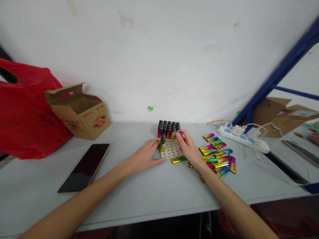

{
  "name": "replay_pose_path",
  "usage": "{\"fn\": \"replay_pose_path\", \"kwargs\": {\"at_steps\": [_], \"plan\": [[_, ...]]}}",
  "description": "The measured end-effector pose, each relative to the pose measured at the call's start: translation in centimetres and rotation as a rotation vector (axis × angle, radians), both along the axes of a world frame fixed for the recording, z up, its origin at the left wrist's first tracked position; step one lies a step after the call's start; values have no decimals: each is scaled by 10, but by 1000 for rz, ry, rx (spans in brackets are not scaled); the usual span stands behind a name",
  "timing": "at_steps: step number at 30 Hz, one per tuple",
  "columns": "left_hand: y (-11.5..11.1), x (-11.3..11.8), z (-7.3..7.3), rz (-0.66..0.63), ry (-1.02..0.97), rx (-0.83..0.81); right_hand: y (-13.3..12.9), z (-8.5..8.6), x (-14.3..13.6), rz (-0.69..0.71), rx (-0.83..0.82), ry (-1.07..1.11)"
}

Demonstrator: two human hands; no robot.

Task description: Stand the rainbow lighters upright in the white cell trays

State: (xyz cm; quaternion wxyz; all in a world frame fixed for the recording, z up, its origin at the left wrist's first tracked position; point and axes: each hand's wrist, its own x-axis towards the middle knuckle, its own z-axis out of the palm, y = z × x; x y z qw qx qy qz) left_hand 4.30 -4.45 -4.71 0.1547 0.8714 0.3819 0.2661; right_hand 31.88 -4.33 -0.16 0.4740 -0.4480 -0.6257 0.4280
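A pale tray with rows of slots [171, 152] lies on the table, with a few upright lighters [162, 146] at its left side. My left hand [147, 155] rests beside the tray's left edge, fingers and thumb spread, holding nothing. Over the tray's right part, my right hand [186, 144] pinches a purple lighter [180, 133]. Behind the tray, several rows of upright lighters with black tops [168, 129] stand together. Shiny multicoloured lighters [219, 158] lie in a loose pile to the right, partly hidden by my right forearm.
A dark phone [86, 167] lies at the left, in front of an open cardboard box [86, 116] and a red plastic bag [30, 113]. At the right are a white power strip [243, 137] with cables and a blue metal frame [274, 73]. A wall stands behind the table.
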Motion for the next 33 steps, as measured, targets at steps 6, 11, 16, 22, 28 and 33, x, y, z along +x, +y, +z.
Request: {"fn": "replay_pose_path", "kwargs": {"at_steps": [6,11,16,22,28,33], "plan": [[-1,2,5,-15,-12,-7,-14,-5,4,-139,152,-221],[-3,2,8,-8,8,-19,-18,-2,4,-182,178,-319],[-3,2,7,-14,5,-22,-21,-3,3,-179,174,-334],[-4,3,10,-26,9,-33,-23,2,3,-105,186,-331],[-5,4,10,-29,0,-29,-24,3,3,-63,318,-405],[-6,4,8,-23,6,-27,-26,0,4,55,259,-512]]}}
